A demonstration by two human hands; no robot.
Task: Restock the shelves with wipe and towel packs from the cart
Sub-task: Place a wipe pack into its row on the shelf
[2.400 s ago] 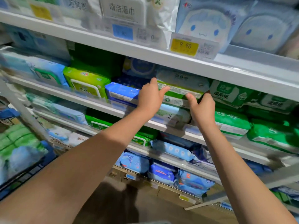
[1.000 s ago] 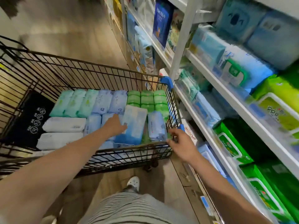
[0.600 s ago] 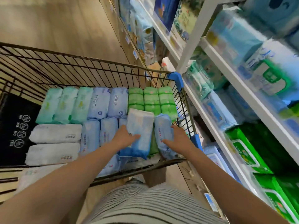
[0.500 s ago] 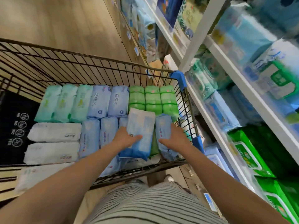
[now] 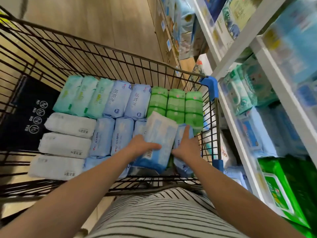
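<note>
Right now you are at the pick-up step, bent over the cart (image 5: 109, 46) with one pale blue pack (image 5: 159, 134) coming out of its near right corner. That pack is tipped up on its near end, clear of the blue packs beside it and just in front of the green packs (image 5: 176, 105), though not yet out of the basket.

Your left hand (image 5: 142, 147) grips the pack at its near left edge. One digit lies across the printed face, and the rest wrap underneath where they cannot be seen. Your right hand (image 5: 187, 148) is spread, its fingers straight along the neighbouring pack (image 5: 179, 136) on the right and its thumb reaching toward the lifted one. Whether the thumb touches it is hard to tell.

The next move probably calls for closing that right hand on the pack's free edge. The soft wrapper could sag or slip from a one-sided hold. Then lift it over the wire rim and turn right to the shelves (image 5: 239, 141), looking for the row that matches.
</note>
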